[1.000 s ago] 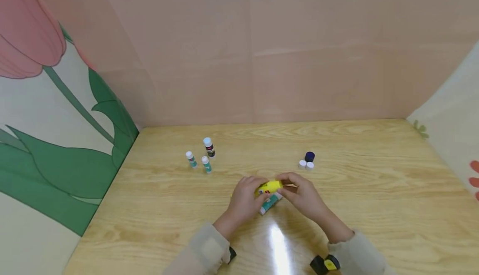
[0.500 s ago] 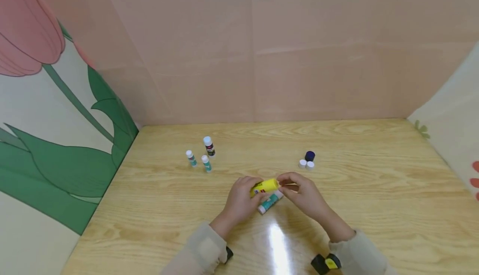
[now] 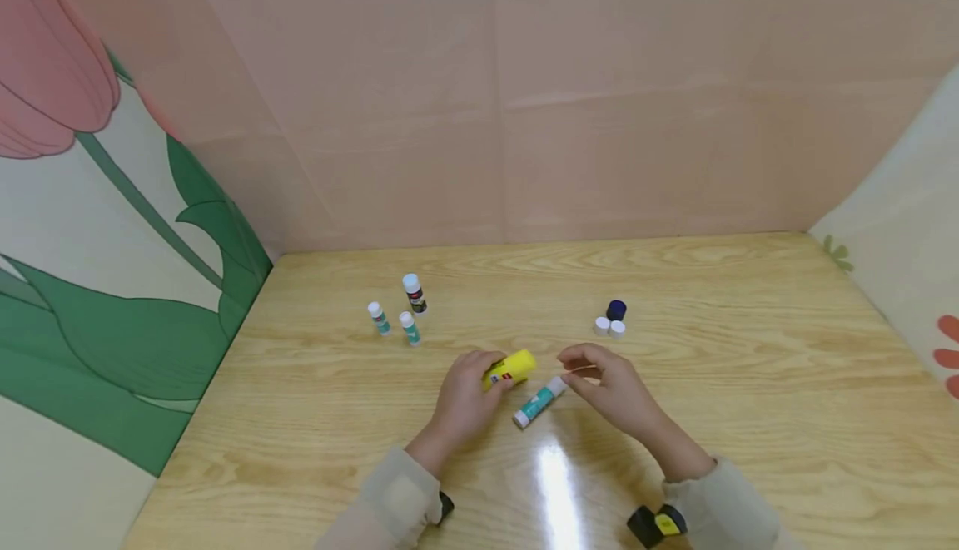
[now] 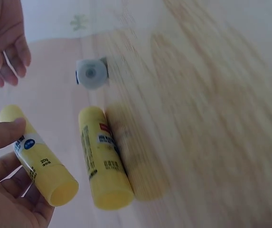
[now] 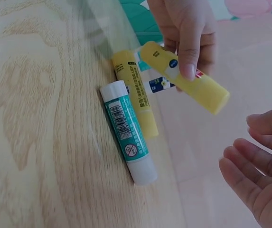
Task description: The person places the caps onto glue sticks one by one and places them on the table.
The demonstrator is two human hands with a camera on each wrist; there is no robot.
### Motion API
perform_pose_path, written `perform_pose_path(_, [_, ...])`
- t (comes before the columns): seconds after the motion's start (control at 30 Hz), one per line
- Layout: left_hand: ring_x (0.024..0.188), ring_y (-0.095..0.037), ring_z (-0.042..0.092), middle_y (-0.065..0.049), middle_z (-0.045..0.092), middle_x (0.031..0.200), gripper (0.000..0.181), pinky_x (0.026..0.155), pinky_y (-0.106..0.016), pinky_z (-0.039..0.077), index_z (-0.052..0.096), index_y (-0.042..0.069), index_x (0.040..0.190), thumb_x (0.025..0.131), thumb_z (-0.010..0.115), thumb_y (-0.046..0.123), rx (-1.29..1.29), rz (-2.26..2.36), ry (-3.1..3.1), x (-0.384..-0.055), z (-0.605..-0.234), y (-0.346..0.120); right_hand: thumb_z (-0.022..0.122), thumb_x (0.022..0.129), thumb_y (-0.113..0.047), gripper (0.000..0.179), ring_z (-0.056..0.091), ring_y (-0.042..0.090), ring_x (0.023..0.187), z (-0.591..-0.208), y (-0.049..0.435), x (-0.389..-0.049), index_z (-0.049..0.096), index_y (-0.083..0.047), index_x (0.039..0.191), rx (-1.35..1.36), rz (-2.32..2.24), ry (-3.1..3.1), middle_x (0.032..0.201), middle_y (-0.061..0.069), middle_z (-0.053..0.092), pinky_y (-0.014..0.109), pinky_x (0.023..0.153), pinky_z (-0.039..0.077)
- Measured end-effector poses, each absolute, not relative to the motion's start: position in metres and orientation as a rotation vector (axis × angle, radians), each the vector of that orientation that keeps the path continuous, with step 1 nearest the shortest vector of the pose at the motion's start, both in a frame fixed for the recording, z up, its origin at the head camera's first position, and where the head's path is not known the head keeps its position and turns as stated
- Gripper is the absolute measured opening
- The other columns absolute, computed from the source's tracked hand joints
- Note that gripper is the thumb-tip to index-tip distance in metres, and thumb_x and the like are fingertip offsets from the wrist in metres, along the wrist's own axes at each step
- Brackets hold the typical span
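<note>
My left hand (image 3: 466, 392) grips a yellow glue stick (image 3: 511, 368), thumb along its label, the stick tilted above the table. A second yellow glue stick (image 4: 105, 161) lies on the table beside it in the left wrist view; in the head view the left hand and held stick hide it. Between my hands lies a teal and white glue stick (image 3: 539, 403), which shows its barcode in the right wrist view. My right hand (image 3: 614, 388) hovers near that stick's far end, fingers loosely bent, with nothing between them.
Toward the back left stand two small teal glue sticks (image 3: 409, 329) and a taller dark-labelled one (image 3: 414, 294) with a white cap. A navy cap (image 3: 617, 310) and two white caps (image 3: 602, 326) are grouped at the back right. A pink wall (image 3: 509, 117) borders the wooden table (image 3: 749, 367).
My left hand has drawn the yellow glue stick leftward, away from the right fingertips that were at its end. More of the teal glue stick shows now. The right hand has barely moved.
</note>
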State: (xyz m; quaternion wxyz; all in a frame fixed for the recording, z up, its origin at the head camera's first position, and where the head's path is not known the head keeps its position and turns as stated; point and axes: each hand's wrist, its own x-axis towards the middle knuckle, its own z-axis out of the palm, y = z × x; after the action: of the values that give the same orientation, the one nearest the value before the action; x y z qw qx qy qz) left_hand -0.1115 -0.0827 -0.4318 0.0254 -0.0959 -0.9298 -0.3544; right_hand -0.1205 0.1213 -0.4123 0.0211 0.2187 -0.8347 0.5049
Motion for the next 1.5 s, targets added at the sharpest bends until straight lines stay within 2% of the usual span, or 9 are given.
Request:
perform_pose_path(0.6, [0.099, -0.019, 0.047, -0.005, 0.054, 0.111, 0.036, 0.083, -0.035, 0.040, 0.053, 0.006, 0.114, 0.083, 0.058, 0.023, -0.216, -1.071, -2.914, -0.119, -0.437, -0.104, 0.061, 0.077, 0.003, 0.021, 0.056, 0.024, 0.083, -0.414, 0.128, -0.122, 0.056, 0.002, 0.097, 0.672, 1.467, -2.655, 0.093, 0.008, 0.059, 0.033, 0.071, 0.047])
perform_pose_path(1.03, [0.095, -0.022, 0.050, -0.007, 0.056, 0.104, 0.034, 0.082, -0.037, 0.040, 0.055, 0.006, 0.111, 0.081, 0.061, 0.021, -0.142, -0.980, -2.918, -0.121, -0.436, -0.113, 0.061, 0.076, 0.003, 0.021, 0.056, 0.025, 0.083, -0.419, 0.135, -0.123, 0.056, 0.003, 0.096, 0.651, 1.454, -2.627, 0.092, 0.009, 0.059, 0.036, 0.071, 0.047])
perform_pose_path(1.27, [0.101, -0.023, 0.048, -0.008, 0.055, 0.109, 0.037, 0.086, -0.038, 0.038, 0.053, 0.005, 0.115, 0.083, 0.058, 0.022, -0.139, -0.915, -3.009, -0.124, -0.438, -0.118, 0.061, 0.077, 0.001, 0.021, 0.055, 0.026, 0.083, -0.419, 0.138, -0.122, 0.057, 0.004, 0.097, 0.629, 1.419, -2.628, 0.093, 0.011, 0.059, 0.037, 0.071, 0.047])
perform_pose_path(1.4, [0.099, -0.023, 0.050, -0.008, 0.056, 0.107, 0.038, 0.083, -0.038, 0.039, 0.053, 0.003, 0.114, 0.082, 0.058, 0.022, -0.172, -0.870, -3.026, -0.126, -0.440, -0.120, 0.061, 0.077, 0.000, 0.021, 0.055, 0.027, 0.084, -0.419, 0.140, -0.122, 0.056, 0.004, 0.097, 0.600, 1.407, -2.644, 0.093, 0.014, 0.058, 0.038, 0.071, 0.046])
perform_pose_path(1.5, [0.091, -0.022, 0.051, -0.009, 0.057, 0.101, 0.037, 0.077, -0.036, 0.042, 0.053, 0.002, 0.113, 0.082, 0.059, 0.021, -0.196, -0.850, -3.032, -0.127, -0.441, -0.121, 0.061, 0.078, 0.000, 0.022, 0.055, 0.028, 0.084, -0.419, 0.143, -0.123, 0.056, 0.004, 0.098, 0.589, 1.396, -2.660, 0.094, 0.015, 0.058, 0.039, 0.071, 0.046])
